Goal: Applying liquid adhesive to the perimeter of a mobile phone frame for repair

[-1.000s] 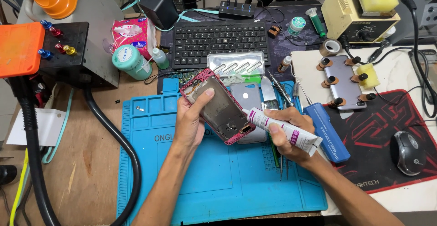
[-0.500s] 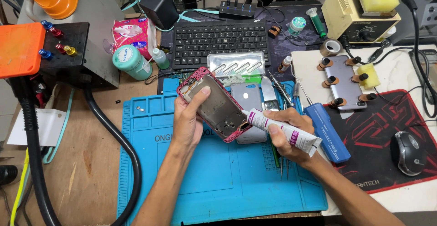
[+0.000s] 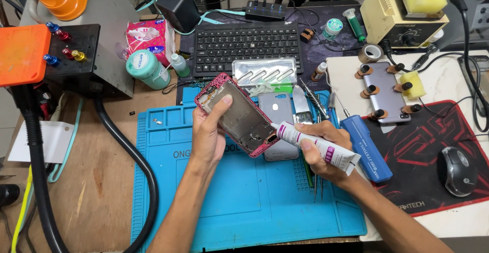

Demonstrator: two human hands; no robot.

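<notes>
My left hand (image 3: 210, 133) holds an opened phone frame (image 3: 238, 114) with a pink patterned rim, tilted above the blue work mat (image 3: 244, 202). My right hand (image 3: 321, 148) grips a white glue tube (image 3: 318, 142) with a purple label. Its nozzle touches the frame's lower right edge. A grey phone back (image 3: 277, 111) lies on the mat just behind the frame.
A black keyboard (image 3: 244, 44) sits at the back, a clear plastic case (image 3: 264, 72) in front of it. A blue tool (image 3: 365, 148), tweezers and screwdrivers (image 3: 318, 100) lie right of my hands. A clamped phone (image 3: 384, 92), a mouse (image 3: 457, 170) and a thick black hose (image 3: 127, 151) flank the mat.
The phone frame has turned slightly in my left hand and the tube's nozzle has slid a little along its lower edge. Both hands stay in the same place.
</notes>
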